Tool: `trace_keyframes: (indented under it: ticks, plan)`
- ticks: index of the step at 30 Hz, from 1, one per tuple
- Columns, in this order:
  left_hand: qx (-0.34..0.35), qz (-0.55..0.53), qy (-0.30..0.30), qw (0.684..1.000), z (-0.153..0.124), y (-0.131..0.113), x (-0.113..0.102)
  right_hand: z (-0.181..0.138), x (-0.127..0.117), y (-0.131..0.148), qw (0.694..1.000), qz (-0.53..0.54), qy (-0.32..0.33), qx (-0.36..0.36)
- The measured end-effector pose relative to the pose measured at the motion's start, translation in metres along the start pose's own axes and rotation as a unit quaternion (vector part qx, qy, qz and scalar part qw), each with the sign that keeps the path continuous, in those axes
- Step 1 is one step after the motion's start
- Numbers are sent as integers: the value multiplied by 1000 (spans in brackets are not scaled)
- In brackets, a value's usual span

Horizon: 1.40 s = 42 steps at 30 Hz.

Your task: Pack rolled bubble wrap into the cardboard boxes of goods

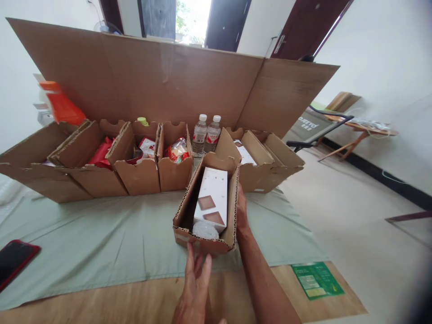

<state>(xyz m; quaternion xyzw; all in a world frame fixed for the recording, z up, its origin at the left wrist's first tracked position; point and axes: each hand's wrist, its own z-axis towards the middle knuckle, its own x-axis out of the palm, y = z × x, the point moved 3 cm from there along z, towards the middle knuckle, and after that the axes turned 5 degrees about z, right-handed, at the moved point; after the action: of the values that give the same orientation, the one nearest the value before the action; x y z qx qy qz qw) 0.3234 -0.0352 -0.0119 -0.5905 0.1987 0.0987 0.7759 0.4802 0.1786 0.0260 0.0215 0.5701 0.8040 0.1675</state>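
cloth (101, 238) left of box (205, 245) open; box row (141, 175) blocks behind.

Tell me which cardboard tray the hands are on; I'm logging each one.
The tray pulled out in front of the row, holding a white carton. Right hand rests on its side, left hand at its near end.

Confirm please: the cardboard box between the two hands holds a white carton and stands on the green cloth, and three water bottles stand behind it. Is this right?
Not quite. The head view shows two water bottles, not three, behind the cardboard box. The rest holds: the box sits between the left hand and right hand, holds a white carton, and stands on the green cloth.
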Motion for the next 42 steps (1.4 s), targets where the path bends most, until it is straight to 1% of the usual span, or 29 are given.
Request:
trace_keyframes:
  ticks: [5, 7, 9, 11, 14, 17, 19, 22, 26, 31, 34, 37, 39, 40, 42]
  plan:
    - [10, 15, 12, 1000, -1, 4, 12, 1, -1, 9, 999, 39, -4, 7]
    - [11, 7, 28, 1000, 2, 3, 13, -1, -2, 11, 998, 54, -2, 14]
    - [10, 7, 33, 999, 10, 2, 10, -4, -4, 7, 997, 68, -13, 25]
    - [4, 12, 20, 1000, 24, 0, 4, -7, -8, -3, 995, 81, -39, 47]
    - [-27, 7, 8, 1000, 53, -3, -1, -9, -12, -29, 987, 98, -82, 100]
    - [-63, -27, 30, 997, 84, -7, 3, -6, -15, -54, 976, 117, -108, 150]
    - [-78, -43, 49, 995, 104, -8, 10, -3, -16, -65, 969, 131, -120, 170]
    - [-85, -31, 59, 994, 132, -6, 20, -1, -16, -71, 964, 143, -136, 180]
    - [-61, 12, 47, 997, 163, 2, 24, -1, -13, -71, 964, 139, -139, 177]
    - [-51, 54, 49, 996, 186, 12, 21, 0, -12, -71, 969, 126, -123, 172]
    - [-40, 58, 66, 995, 187, 17, 17, 1, -13, -68, 974, 113, -110, 164]
    - [-29, 53, 114, 992, 170, 20, 8, 2, -14, -57, 980, 99, -99, 144]
    - [-15, 51, 139, 989, 144, 21, -2, -1, -14, -40, 984, 92, -91, 121]
    - [-8, 53, 141, 989, 127, 24, -9, -3, -13, -28, 986, 91, -86, 108]
    - [6, 59, 113, 992, 89, 31, -28, -8, -6, 3, 992, 84, -58, 72]
